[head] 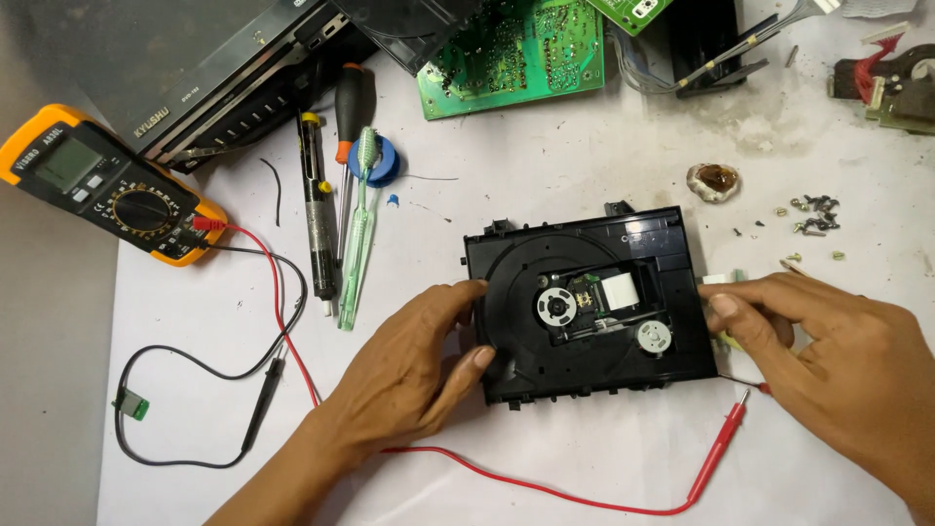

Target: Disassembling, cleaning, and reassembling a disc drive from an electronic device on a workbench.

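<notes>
Squarely at the bench's middle, the black disc drive mechanism [584,307] sits gripped by the left hand [414,375] and right hand [828,360] at opposite edges; steady pressure, clear of the red probe [721,453], seems wise.

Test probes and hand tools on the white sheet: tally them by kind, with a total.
Red test probe: 1
Black test probe: 1
Screwdriver: 1
Green toothbrush: 1
Desoldering pump: 1
Total: 5
</notes>
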